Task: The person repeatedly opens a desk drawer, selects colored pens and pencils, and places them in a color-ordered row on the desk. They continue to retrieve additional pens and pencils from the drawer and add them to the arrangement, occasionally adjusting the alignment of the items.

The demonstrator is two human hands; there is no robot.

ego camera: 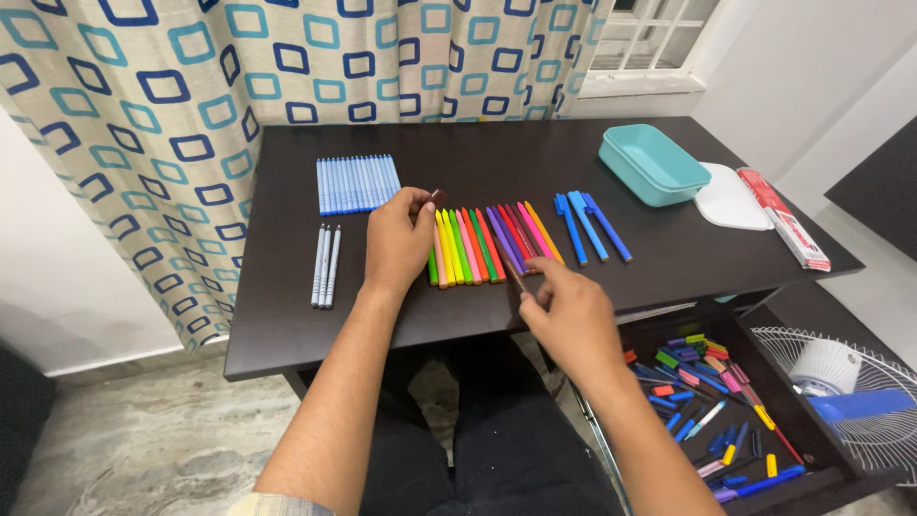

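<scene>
- Dark desk: rectangular top set against a curtain patterned with blue and teal squares; a window shows at upper right.
- Open drawer, lower right below the desk edge: holds a loose heap of mixed coloured pens and caps. A white fan guard sits just beside it.
- Teal box, rear right of the desk, open side up; its white lid lies flat just beside it, with a long red and white carton near the desk's right edge.
- Row of light blue pens, rear left, laid side by side and touching.
- Row of coloured pens, desk centre, laid parallel from green and yellow through orange, pink, purple and red.
- Three blue pens, just right of the coloured row, slightly fanned.
- Three pale grey-blue pens, front left, parallel, apart from the other groups.
- Left hand: back of hand up, at the left end of the coloured row, thumb and forefinger pinching a small dark brown cap above the row.
- Right hand: over the front desk edge, fingers closed around a dark brown pen whose tip end points toward the coloured row, cap off.
</scene>
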